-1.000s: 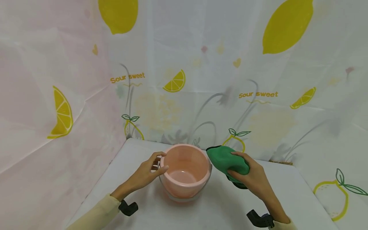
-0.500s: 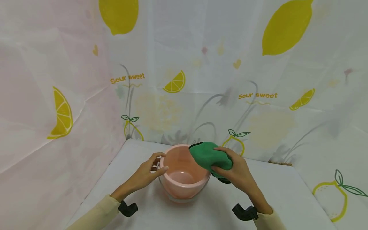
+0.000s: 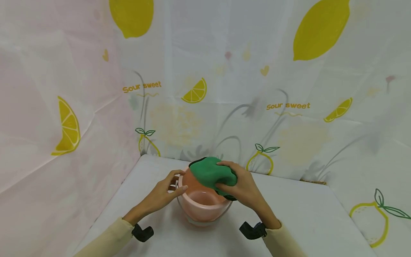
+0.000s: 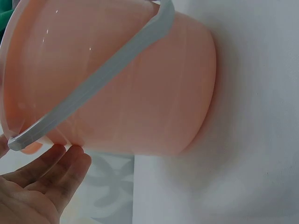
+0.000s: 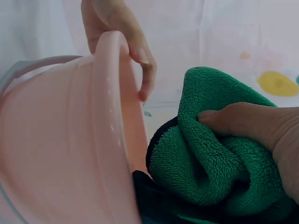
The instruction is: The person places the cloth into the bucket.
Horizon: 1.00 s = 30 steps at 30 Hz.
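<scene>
A pink bucket (image 3: 203, 213) stands upright on the white table. My left hand (image 3: 161, 195) holds the left side of its rim, the thumb and a finger over the edge and other fingertips against the outer wall. Bunched in my right hand (image 3: 244, 186) is a green fleecy towel (image 3: 208, 172) with a black edge. It hangs over the bucket's opening and covers the right rear of the rim in the head view. In the right wrist view, the thumb presses into the towel's folds (image 5: 210, 154), and a dark flap (image 5: 161, 200) overlaps the bucket's rim.
The bucket's grey handle (image 4: 88, 93) hangs down along its outer wall. White table surface (image 3: 298, 214) spreads to the right. A lemon-print sheet (image 3: 205, 46) hangs behind the table, and a pinkish sheet (image 3: 32, 153) lines the left.
My right hand has carried the green towel leftward, from beside the bucket to over its opening. The left hand and the bucket have stayed in place.
</scene>
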### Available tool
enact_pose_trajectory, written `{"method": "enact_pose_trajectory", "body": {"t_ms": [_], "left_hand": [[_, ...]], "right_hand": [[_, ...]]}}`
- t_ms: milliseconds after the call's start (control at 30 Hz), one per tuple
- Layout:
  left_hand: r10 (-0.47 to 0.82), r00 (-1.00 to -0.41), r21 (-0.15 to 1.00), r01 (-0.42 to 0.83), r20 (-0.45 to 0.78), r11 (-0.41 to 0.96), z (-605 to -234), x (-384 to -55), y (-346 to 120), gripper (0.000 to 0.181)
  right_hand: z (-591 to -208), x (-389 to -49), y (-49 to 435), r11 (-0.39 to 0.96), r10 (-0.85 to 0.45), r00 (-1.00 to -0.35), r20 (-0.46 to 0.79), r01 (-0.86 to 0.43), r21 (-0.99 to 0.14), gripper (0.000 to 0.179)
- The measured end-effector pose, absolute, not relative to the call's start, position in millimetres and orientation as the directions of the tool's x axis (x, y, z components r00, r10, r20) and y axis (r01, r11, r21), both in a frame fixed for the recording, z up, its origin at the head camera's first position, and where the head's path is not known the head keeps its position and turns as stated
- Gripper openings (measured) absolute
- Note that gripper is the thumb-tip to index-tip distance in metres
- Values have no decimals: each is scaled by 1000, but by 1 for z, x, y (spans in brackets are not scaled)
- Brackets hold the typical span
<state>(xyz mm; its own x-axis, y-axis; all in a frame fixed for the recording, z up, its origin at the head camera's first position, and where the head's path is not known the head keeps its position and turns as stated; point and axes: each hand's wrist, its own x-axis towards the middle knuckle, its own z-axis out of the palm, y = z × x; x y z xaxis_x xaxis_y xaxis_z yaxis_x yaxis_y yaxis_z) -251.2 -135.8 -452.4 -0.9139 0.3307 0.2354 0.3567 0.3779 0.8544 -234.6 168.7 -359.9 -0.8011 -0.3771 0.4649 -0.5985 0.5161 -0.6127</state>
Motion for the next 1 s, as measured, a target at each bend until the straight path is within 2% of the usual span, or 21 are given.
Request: {"method": "enact_pose_trajectory", "body": {"t_ms": [367,833,1000], "left_hand": [[313,-927,862,325,208,390,-453,-251,-135,60],[344,-910,858,357,231,368,-454,-252,-138,52],[342,-903,834,387,258,394,-452,-252,-137,51]], "right_hand": [[-381,-246,150,532,-436,-797,417,-602,-595,59],[-387,-251,141,563,-488,-782,387,-621,-545,59],[-388,-252,138,525,-513,-768,383,-633,-568,56]]}}
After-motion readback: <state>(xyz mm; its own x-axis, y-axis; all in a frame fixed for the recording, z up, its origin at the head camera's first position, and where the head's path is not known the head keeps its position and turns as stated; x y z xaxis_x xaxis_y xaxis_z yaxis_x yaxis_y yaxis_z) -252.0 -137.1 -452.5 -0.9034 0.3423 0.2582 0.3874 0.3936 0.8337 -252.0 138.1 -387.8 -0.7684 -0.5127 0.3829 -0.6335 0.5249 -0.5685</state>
